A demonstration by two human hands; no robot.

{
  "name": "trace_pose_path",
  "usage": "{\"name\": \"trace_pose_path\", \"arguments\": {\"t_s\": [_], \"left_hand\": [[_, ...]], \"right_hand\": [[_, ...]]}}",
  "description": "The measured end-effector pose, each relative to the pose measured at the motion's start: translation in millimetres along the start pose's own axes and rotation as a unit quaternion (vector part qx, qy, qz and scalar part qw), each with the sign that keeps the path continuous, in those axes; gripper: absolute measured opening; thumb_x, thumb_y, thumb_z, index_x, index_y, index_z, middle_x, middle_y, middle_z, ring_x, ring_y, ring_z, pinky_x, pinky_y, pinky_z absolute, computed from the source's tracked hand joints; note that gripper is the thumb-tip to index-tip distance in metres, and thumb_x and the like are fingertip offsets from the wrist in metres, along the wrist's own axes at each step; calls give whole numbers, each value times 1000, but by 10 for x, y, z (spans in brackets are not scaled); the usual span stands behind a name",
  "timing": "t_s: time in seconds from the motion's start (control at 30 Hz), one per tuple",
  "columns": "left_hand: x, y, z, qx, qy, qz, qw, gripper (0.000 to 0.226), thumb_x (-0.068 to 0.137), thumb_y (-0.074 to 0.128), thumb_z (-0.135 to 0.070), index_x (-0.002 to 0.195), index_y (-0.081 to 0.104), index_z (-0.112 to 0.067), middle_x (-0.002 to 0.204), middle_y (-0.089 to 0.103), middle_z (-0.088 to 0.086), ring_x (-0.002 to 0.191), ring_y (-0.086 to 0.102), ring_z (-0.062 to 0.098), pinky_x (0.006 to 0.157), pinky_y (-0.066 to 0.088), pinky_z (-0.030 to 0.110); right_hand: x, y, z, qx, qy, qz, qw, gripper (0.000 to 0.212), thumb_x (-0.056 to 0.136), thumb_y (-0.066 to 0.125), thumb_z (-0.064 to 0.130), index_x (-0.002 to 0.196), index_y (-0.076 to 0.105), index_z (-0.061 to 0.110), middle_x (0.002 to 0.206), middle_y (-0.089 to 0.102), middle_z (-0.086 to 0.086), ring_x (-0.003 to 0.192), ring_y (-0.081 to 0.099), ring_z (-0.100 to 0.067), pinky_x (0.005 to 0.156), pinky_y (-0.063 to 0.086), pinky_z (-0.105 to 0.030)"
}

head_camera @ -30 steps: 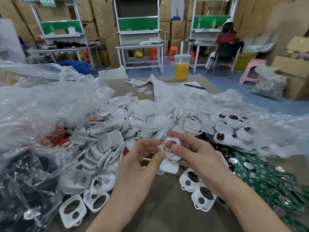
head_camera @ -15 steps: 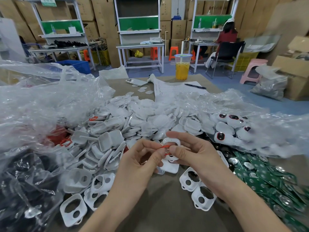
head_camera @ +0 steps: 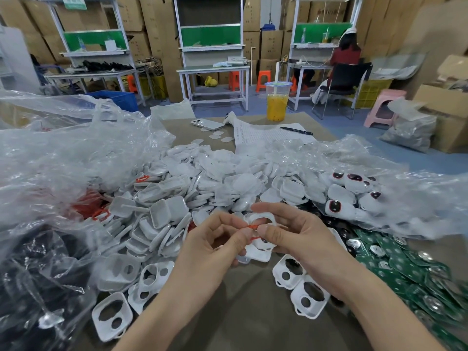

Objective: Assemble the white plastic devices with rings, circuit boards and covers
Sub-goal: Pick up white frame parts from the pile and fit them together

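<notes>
- White plastic housing (head_camera: 260,219) with two openings is sitting above the middle of the surface (head_camera: 248,312), held between both hands.
- A thin red ring (head_camera: 253,227) is stretching across the housing's front, pinched where the two thumbs are meeting.
- The left hand (head_camera: 215,239) is keeping a closed grip on the ring, thumb and forefinger pressing it from the left side.
- The right hand (head_camera: 293,231) is wrapping the housing from the right, fingers curling over its top edge and thumb pressing on the ring at the front.
- Just below the hands, empty white shells (head_camera: 301,287) with two holes are lying on the surface to the right, and more shells (head_camera: 112,316) are lying to the left.
- Behind the hands, a wide heap of white covers (head_camera: 202,183) is spreading across the surface.
- Green circuit boards (head_camera: 405,269) with round metal discs are piling up at the right edge.
- Finished white devices (head_camera: 339,206) with dark red-rimmed windows are lying inside a clear plastic bag (head_camera: 405,193) to the right.
- More red rings (head_camera: 86,206) are showing through a crumpled clear bag (head_camera: 63,153) on the left.
- At the far end of the surface, a phone (head_camera: 207,124), a written sheet (head_camera: 266,136) with a pen (head_camera: 296,130) and a cup of orange drink (head_camera: 277,101) are resting.
</notes>
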State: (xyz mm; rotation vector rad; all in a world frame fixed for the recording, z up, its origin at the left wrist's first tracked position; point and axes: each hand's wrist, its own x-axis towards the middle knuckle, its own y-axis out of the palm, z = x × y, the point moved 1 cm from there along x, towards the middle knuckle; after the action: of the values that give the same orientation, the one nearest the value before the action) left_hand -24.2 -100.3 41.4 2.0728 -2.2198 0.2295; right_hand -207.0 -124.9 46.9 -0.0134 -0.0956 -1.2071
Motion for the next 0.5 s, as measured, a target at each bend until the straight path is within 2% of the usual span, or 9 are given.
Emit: {"name": "trace_pose_path", "arguments": {"t_s": [0.13,0.23,0.3,0.37,0.5], "left_hand": [[-11,23,61,91,49,-44,994,8,87,76,-41,87,67,-41,84,74,-9,71,69,10,62,51,16],[-45,12,90,206,125,-46,969,12,89,72,-46,97,63,-46,91,70,-18,81,66,10,67,49,15],[-64,4,88,259,156,-35,953,17,88,68,-52,103,60,-50,94,67,-20,85,65,9,72,49,16],[-69,0,89,285,178,-34,941,19,89,64,-55,107,59,-51,96,65,-19,86,64,9,73,48,15],[-67,11,112,303,207,-45,929,19,91,60,-54,110,58,-48,98,61,-19,84,63,7,73,47,13]], "right_hand": [[3,10,-21,14,7,-5,1000,32,82,78,27,113,74,36,103,76,1,94,70,-14,78,56,-22],[5,11,-29,26,9,-14,1000,27,90,74,16,113,75,31,98,76,1,90,70,-12,75,59,-25],[6,3,-29,27,12,-25,999,27,91,71,16,113,75,31,100,76,-2,91,72,-15,75,59,-26],[9,-9,-36,38,15,-27,999,27,91,71,16,113,75,29,103,75,-7,93,72,-19,77,60,-30],[18,-18,-56,42,19,-16,999,26,92,71,16,114,75,29,97,74,-2,91,71,-18,81,60,-34]]}}
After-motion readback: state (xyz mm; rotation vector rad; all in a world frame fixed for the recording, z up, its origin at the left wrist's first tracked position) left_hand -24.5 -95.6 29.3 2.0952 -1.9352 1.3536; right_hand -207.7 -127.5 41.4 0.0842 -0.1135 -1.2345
